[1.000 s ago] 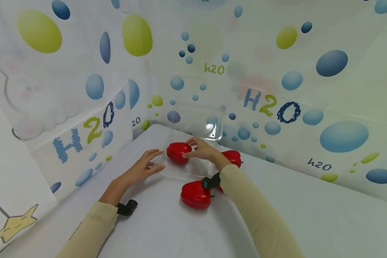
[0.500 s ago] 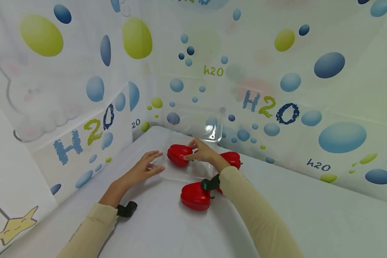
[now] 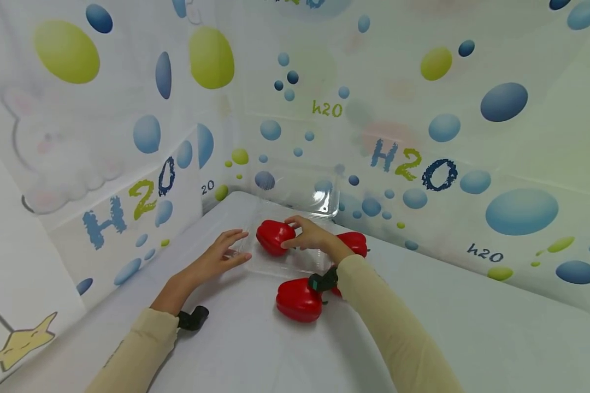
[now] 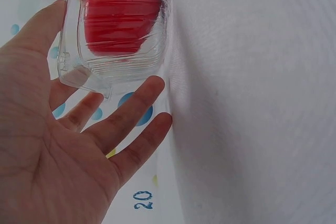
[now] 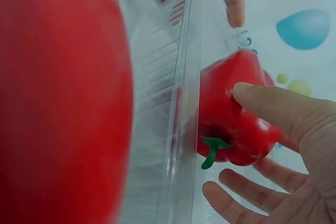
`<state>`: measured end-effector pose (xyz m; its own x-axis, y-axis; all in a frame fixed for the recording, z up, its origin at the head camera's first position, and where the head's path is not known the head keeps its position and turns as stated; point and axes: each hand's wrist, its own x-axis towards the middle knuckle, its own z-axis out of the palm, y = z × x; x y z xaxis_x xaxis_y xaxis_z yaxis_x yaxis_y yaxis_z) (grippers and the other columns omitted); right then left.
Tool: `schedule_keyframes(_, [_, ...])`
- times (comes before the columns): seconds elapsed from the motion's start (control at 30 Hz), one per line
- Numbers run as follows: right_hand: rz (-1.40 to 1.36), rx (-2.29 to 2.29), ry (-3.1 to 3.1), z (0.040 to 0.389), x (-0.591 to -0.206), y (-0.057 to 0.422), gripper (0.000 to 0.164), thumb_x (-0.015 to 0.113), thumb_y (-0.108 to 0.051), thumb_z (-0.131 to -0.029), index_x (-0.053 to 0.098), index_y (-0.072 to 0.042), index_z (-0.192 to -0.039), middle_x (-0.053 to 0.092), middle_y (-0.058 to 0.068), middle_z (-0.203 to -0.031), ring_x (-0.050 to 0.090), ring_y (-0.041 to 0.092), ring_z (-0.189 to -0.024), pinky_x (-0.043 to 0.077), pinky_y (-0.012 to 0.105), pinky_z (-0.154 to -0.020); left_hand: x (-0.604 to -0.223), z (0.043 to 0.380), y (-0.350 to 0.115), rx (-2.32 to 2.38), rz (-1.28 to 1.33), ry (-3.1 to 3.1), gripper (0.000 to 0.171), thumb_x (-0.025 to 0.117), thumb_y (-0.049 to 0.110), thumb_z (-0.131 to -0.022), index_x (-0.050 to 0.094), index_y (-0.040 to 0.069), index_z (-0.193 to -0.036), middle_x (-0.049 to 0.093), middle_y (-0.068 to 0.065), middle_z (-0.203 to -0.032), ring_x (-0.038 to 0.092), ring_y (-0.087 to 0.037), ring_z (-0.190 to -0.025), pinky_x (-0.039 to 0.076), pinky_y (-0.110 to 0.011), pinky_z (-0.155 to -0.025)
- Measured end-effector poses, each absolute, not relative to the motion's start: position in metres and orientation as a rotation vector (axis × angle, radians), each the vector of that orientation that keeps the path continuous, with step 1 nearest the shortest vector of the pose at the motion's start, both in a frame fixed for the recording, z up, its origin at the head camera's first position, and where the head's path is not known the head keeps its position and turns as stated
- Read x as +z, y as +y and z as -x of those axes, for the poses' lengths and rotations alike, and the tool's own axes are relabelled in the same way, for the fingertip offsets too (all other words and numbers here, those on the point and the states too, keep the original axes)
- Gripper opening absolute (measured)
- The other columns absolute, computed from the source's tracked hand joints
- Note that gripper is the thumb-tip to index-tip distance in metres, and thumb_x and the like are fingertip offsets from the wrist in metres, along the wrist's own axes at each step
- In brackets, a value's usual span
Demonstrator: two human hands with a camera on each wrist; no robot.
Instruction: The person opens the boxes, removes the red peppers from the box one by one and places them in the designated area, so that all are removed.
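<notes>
A red bell pepper with a green stem lies inside a clear plastic clamshell box, toward its left end. My right hand holds it, thumb on the near side and a finger reaching round the far side; the other fingers are spread below. The box's lid stands raised at the back. Beside the box's left end is my left hand, its fingers spread and slightly bent. In the left wrist view, thumb and fingers frame the ribbed end wall.
Another red pepper lies on the white tabletop in front of the box. One more red pepper lies to the right, partly behind my right wrist, and a further bit of red shows under it. Printed wall sheets border the table's back.
The pepper in the box has shifted slightly right and tilted, my right hand moving with it. My left hand keeps its place.
</notes>
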<state>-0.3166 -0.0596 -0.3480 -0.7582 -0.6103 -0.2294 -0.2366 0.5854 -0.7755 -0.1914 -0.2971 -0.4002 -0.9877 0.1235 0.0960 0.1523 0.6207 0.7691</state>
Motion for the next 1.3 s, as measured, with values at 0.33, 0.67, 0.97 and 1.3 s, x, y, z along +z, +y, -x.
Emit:
schedule_keyframes(0.33, [0.678,-1.056,2.324,0.3139,-0.3474,-0.0571,0.067,0.077,-0.013,-0.082,0.037,-0.01,-0.136,0.04,0.015,-0.149,0.051,0.032,-0.124,0.053,0.038,-0.094,-0.4006,0.192,-0.2959,-1.343,0.234,-2.795,0.071,0.062,0.038,-0.094,0.031,0.008,-0.151,0.019,-0.02,-0.156,0.048,-0.047,-0.126,0.044,-0.055,-0.102])
schedule_keyframes(0.67, [0.696,-1.038,2.277,0.3142,-0.3481,-0.0572,0.083,0.078,-0.013,-0.081,0.033,-0.026,-0.149,0.04,0.016,-0.145,0.045,0.033,-0.128,0.053,0.043,-0.094,-0.4002,0.1915,-0.2965,-1.349,0.245,-2.793,0.072,0.062,0.039,-0.095,0.031,0.007,-0.151,0.019,-0.02,-0.156,0.048,-0.047,-0.126,0.043,-0.056,-0.103])
schedule_keyframes(0.97, [0.739,-1.008,2.232,0.3152,-0.3474,-0.0579,0.086,0.077,-0.01,-0.081,0.032,-0.034,-0.15,0.038,0.013,-0.146,0.039,0.033,-0.132,0.053,0.045,-0.094,-0.3981,0.1914,-0.2982,-1.329,0.24,-2.798,0.072,0.061,0.039,-0.095,0.031,0.007,-0.151,0.019,-0.02,-0.155,0.047,-0.047,-0.126,0.043,-0.056,-0.103])
schedule_keyframes(1.3, [0.749,-1.009,2.224,0.312,-0.348,-0.0576,0.08,0.081,-0.013,-0.077,0.036,-0.023,-0.143,0.041,0.013,-0.143,0.044,0.033,-0.128,0.054,0.043,-0.092,-0.4018,0.1916,-0.2973,-1.344,0.248,-2.789,0.071,0.063,0.038,-0.095,0.031,0.008,-0.151,0.019,-0.02,-0.156,0.048,-0.047,-0.125,0.045,-0.054,-0.102])
